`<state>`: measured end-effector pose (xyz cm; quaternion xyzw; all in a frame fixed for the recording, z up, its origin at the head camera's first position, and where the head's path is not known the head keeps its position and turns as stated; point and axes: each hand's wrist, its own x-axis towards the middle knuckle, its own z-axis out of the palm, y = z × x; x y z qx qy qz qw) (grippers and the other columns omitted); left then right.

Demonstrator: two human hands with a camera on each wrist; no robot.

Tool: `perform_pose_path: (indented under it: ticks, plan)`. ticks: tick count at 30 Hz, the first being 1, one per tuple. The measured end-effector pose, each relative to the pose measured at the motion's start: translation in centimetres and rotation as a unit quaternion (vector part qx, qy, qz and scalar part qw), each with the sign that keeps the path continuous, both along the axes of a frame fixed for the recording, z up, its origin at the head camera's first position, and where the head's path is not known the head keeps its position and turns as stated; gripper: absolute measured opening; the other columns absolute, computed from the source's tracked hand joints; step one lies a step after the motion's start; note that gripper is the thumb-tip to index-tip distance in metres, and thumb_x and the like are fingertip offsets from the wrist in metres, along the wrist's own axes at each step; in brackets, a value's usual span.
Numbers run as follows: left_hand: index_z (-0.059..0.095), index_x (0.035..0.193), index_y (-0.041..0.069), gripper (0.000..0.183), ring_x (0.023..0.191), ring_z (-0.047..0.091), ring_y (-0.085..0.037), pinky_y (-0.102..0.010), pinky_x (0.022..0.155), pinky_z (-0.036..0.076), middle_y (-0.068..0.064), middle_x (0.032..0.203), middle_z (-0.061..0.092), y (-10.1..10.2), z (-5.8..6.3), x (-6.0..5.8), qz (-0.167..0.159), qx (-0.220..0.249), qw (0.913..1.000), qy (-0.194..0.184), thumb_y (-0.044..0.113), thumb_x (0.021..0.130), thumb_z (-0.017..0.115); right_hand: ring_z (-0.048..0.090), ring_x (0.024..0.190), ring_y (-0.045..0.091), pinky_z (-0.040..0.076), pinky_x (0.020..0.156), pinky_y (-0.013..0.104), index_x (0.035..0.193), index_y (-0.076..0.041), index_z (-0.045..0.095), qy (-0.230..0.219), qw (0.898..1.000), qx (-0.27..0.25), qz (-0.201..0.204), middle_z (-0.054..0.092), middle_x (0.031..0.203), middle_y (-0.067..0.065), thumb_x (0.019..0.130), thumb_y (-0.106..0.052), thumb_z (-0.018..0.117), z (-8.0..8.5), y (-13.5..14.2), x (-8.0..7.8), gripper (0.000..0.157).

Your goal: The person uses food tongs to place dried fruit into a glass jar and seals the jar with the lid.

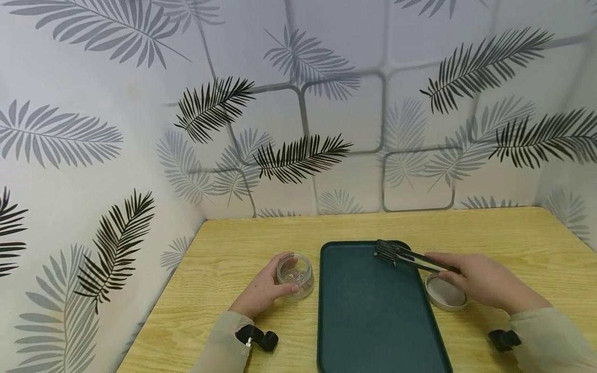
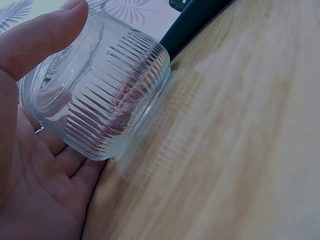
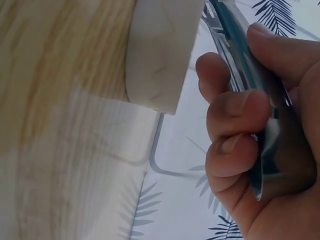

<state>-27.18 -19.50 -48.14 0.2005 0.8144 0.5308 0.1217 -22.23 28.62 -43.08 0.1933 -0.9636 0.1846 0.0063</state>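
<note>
My left hand (image 1: pixel 265 290) grips a small clear glass jar (image 1: pixel 305 282) by its side, with the thumb near the rim. In the left wrist view the jar (image 2: pixel 120 95) has ribbed walls, small reddish bits at the bottom, and its base against the table. My right hand (image 1: pixel 480 277) holds a pair of metal tongs (image 1: pixel 420 257), fingers curled round the handle end. The tongs' slotted heads reach over the far right corner of a dark green tray (image 1: pixel 373 305). Close up, the tongs (image 3: pixel 280 155) lie between thumb and fingers.
A round, shallow whitish lid or dish (image 1: pixel 446 294) sits right of the tray, under my right hand. The tray lies between both hands on a light wooden table (image 1: pixel 261 233). A wall with a leaf pattern (image 1: pixel 345 119) rises behind the table's far edge.
</note>
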Motion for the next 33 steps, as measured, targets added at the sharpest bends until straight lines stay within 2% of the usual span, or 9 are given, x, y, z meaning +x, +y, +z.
perform_pose_path:
  ticks: [1,5,7,10,12,16,21,23,33]
  plan:
    - [0.033,0.158,0.025,0.085,0.139,0.043,-0.02,-0.046,0.11,0.035,0.002,0.153,0.045,0.0,0.0,0.0,0.001,0.0,1.0,0.0,0.038,0.088,0.08,0.06,0.077,0.012,0.043,0.066,0.037,0.148,-0.022,0.056,-0.006,1.0,0.001,0.0,0.066,0.132,0.011,0.1,-0.033,0.064,0.0,0.0,0.0,0.049]
    - [0.033,0.157,0.026,0.084,0.14,0.043,-0.022,-0.047,0.111,0.035,0.001,0.154,0.045,0.1,0.0,0.0,0.003,-0.001,1.0,0.001,0.037,0.088,0.08,0.041,0.056,0.011,0.037,0.059,0.034,0.149,-0.022,0.054,-0.037,0.999,-0.003,-0.001,0.067,0.128,0.01,0.101,-0.035,0.063,-0.1,0.0,0.1,0.051]
    - [0.034,0.157,0.026,0.084,0.141,0.042,-0.023,-0.048,0.111,0.034,0.0,0.154,0.044,0.1,-0.1,0.0,0.003,0.002,1.0,0.0,0.037,0.088,0.08,0.051,0.062,0.013,0.041,0.06,0.035,0.149,-0.022,0.054,-0.041,0.999,0.001,-0.001,0.067,0.128,0.01,0.101,-0.035,0.063,0.0,0.1,0.1,0.051]
    - [0.034,0.157,0.024,0.083,0.142,0.041,-0.024,-0.049,0.112,0.033,-0.002,0.154,0.044,0.0,-0.2,0.0,0.001,0.004,1.0,-0.001,0.036,0.089,0.08,0.067,0.085,0.023,0.049,0.067,0.041,0.148,-0.021,0.056,-0.032,0.999,0.012,-0.001,0.067,0.13,0.012,0.1,-0.033,0.064,0.1,0.2,0.2,0.05]
    - [0.034,0.157,0.025,0.083,0.142,0.041,-0.023,-0.049,0.112,0.033,-0.001,0.154,0.044,0.0,-0.3,0.0,0.001,0.005,1.0,-0.004,0.036,0.089,0.08,0.068,0.1,0.027,0.05,0.072,0.044,0.146,-0.021,0.058,-0.019,1.0,0.023,0.0,0.067,0.129,0.013,0.1,-0.031,0.065,0.2,0.3,0.2,0.048]
    - [0.034,0.156,0.027,0.082,0.142,0.041,-0.021,-0.047,0.113,0.032,0.0,0.154,0.045,-0.1,-0.5,0.0,0.002,0.007,1.0,-0.006,0.036,0.089,0.08,0.067,0.089,0.02,0.048,0.066,0.041,0.145,-0.022,0.059,0.001,0.999,0.035,0.002,0.07,0.123,0.012,0.099,-0.031,0.066,0.3,0.2,0.3,0.047]
    - [0.034,0.156,0.026,0.083,0.142,0.041,-0.022,-0.048,0.113,0.033,0.0,0.154,0.044,-0.1,-0.4,0.0,0.001,0.006,1.0,-0.006,0.036,0.089,0.08,0.051,0.066,0.009,0.039,0.059,0.035,0.145,-0.023,0.059,0.0,1.0,0.028,0.001,0.071,0.119,0.01,0.1,-0.029,0.066,0.4,-0.2,0.3,0.046]
    - [0.034,0.156,0.025,0.082,0.142,0.041,-0.023,-0.048,0.112,0.033,-0.002,0.154,0.044,-0.1,-0.4,0.1,-0.001,0.008,1.0,-0.005,0.035,0.089,0.08,0.047,0.061,0.008,0.038,0.059,0.034,0.145,-0.023,0.059,-0.003,1.0,0.019,0.0,0.071,0.119,0.008,0.1,-0.028,0.065,0.5,-0.3,0.3,0.046]
    - [0.036,0.156,0.023,0.079,0.14,0.042,-0.025,-0.05,0.111,0.034,-0.005,0.154,0.044,0.1,0.1,0.1,-0.005,0.019,0.9998,-0.002,0.028,0.09,0.079,0.055,0.07,0.006,0.041,0.063,0.034,0.148,-0.028,0.055,-0.005,1.0,0.004,0.01,0.069,0.125,0.008,0.101,-0.027,0.063,1.1,-0.5,0.2,0.047]
